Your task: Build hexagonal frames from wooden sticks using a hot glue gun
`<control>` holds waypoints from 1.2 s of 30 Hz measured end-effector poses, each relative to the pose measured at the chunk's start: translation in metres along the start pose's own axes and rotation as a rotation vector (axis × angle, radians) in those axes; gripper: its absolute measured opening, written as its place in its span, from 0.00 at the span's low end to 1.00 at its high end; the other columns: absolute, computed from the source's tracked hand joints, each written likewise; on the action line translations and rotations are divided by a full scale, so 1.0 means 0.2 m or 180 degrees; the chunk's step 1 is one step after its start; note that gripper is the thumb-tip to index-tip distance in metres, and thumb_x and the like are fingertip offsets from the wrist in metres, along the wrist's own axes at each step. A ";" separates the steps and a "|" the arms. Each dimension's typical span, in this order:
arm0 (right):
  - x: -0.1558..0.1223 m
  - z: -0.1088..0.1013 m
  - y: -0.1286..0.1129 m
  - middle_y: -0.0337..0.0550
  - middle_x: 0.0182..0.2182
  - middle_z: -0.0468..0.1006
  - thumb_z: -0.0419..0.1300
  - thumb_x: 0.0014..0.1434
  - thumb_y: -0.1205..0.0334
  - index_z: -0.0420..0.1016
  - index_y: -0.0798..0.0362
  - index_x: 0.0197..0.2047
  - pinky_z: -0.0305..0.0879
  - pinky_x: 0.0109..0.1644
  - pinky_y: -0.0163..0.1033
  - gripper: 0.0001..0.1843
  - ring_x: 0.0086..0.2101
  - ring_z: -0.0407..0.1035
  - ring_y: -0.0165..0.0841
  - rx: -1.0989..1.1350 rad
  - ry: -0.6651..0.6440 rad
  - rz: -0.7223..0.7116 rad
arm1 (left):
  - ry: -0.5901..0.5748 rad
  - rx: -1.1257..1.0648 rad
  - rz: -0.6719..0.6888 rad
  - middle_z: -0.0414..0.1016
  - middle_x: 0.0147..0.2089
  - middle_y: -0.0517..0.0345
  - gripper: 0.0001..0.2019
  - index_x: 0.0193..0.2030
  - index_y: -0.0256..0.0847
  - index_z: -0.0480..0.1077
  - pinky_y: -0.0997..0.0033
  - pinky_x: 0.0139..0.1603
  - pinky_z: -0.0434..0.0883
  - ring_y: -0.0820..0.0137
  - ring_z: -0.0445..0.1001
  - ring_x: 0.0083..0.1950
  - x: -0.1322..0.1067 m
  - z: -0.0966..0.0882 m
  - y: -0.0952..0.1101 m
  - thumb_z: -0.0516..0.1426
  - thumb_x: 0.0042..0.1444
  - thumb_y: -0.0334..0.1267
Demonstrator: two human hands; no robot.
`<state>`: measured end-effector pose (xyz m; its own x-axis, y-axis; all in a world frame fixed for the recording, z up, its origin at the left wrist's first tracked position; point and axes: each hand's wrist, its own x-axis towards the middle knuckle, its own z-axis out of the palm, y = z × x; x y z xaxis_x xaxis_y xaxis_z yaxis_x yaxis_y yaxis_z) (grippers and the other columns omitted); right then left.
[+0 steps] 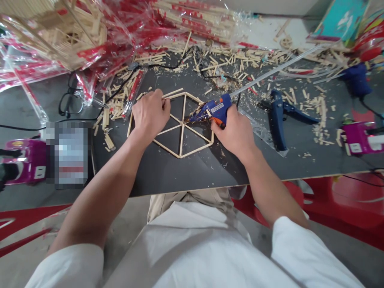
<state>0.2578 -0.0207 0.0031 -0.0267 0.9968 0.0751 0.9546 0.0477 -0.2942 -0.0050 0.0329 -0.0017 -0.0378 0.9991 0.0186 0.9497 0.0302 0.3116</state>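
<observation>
While the hexagonal stick frame point(181, 138) is pinched at its upper-left rim by the left grip point(151, 114) on the bench point(192, 172), a hot glue gun point(217, 108) is clenched in the right grip point(232, 134), its nozzle point(189, 119) held just beside the frame's hub point(183, 123)

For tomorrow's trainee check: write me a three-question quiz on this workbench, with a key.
1. True or false: the right hand holds a blue glue gun.
2. Multiple choice: the outer outline of the wooden sticks touched by the left hand is which shape? A triangle, B square, C hexagon.
3. Fill in the blank: left of the black board, a pair of black-framed ____ lies on the grey surface.

Key: 1 true; 2 C; 3 glasses.
</observation>
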 end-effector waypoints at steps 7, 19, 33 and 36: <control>0.00 -0.01 0.02 0.60 0.41 0.82 0.60 0.66 0.50 0.69 0.55 0.57 0.71 0.39 0.52 0.22 0.36 0.78 0.52 -0.0061 -0.0042 0.0051 | 0.0111 0.0046 0.0075 0.82 0.54 0.40 0.21 0.57 0.46 0.77 0.49 0.59 0.73 0.47 0.79 0.60 -0.01 0.00 -0.01 0.48 0.75 0.52; 0.00 -0.01 0.04 0.58 0.39 0.82 0.60 0.66 0.48 0.71 0.53 0.55 0.72 0.39 0.52 0.21 0.37 0.77 0.52 0.0073 0.0101 0.0043 | 0.0071 0.0044 0.0031 0.82 0.55 0.39 0.19 0.56 0.47 0.77 0.47 0.59 0.72 0.46 0.79 0.61 0.00 0.00 0.01 0.48 0.75 0.50; 0.01 -0.03 0.05 0.61 0.41 0.81 0.60 0.64 0.55 0.71 0.54 0.55 0.73 0.41 0.56 0.19 0.39 0.78 0.56 0.0096 -0.0163 0.0000 | 0.0039 -0.0002 0.0018 0.82 0.55 0.40 0.19 0.56 0.47 0.77 0.47 0.61 0.71 0.46 0.78 0.62 0.00 -0.01 0.01 0.48 0.75 0.50; 0.01 -0.03 0.06 0.59 0.39 0.81 0.59 0.65 0.56 0.71 0.54 0.55 0.72 0.40 0.54 0.18 0.37 0.77 0.54 0.0060 -0.0125 -0.0057 | 0.0039 0.0033 -0.0031 0.81 0.56 0.39 0.19 0.55 0.45 0.77 0.47 0.62 0.71 0.46 0.78 0.62 0.00 -0.01 0.01 0.49 0.75 0.50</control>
<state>0.2701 -0.0185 0.0057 -0.0556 0.9975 0.0430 0.9480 0.0663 -0.3112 -0.0028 0.0323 0.0012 -0.0509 0.9983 0.0273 0.9525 0.0403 0.3018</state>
